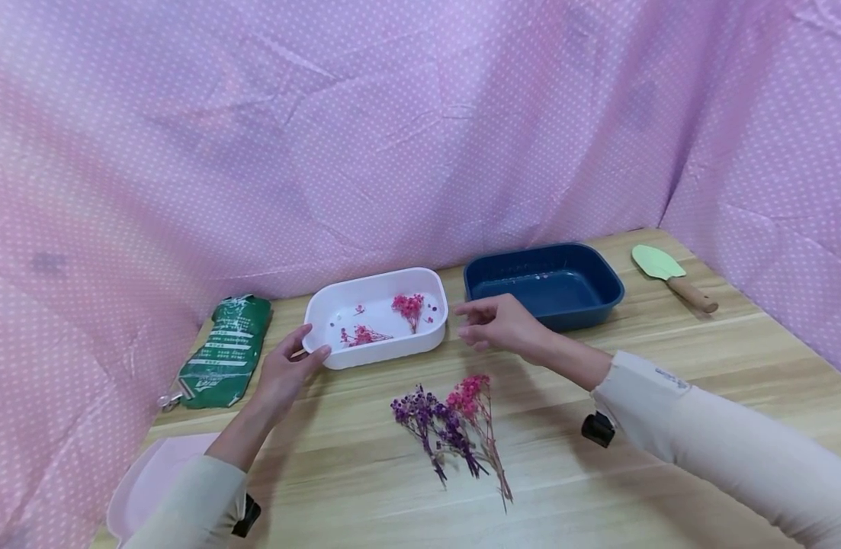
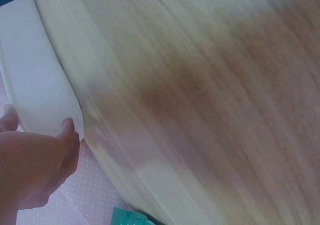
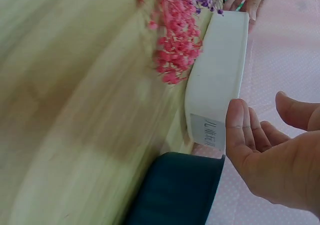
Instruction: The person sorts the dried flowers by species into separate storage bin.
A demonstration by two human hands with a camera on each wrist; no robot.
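A white rectangular basin (image 1: 384,352) stands on the table with pink dried flower sprigs (image 1: 409,306) and loose bits inside. My left hand (image 1: 291,374) grips its left end, thumb at the front corner and fingers at the rim; the left wrist view shows the same hold. At the basin's other end, my right hand (image 1: 505,328) hovers with nothing in it, thumb and fingers apart in the right wrist view. Nearer to me lie purple dried flowers (image 1: 427,415) and a pink dried flower bunch (image 1: 471,396), stems pointing toward me.
A dark blue basin (image 1: 585,314) sits just behind my right hand. Further right lies a green trowel (image 1: 660,263) with a wooden handle. On the left are a green bag (image 1: 231,351) and a pale pink tray (image 1: 149,476). Dotted pink cloth (image 1: 393,152) hangs behind the table.
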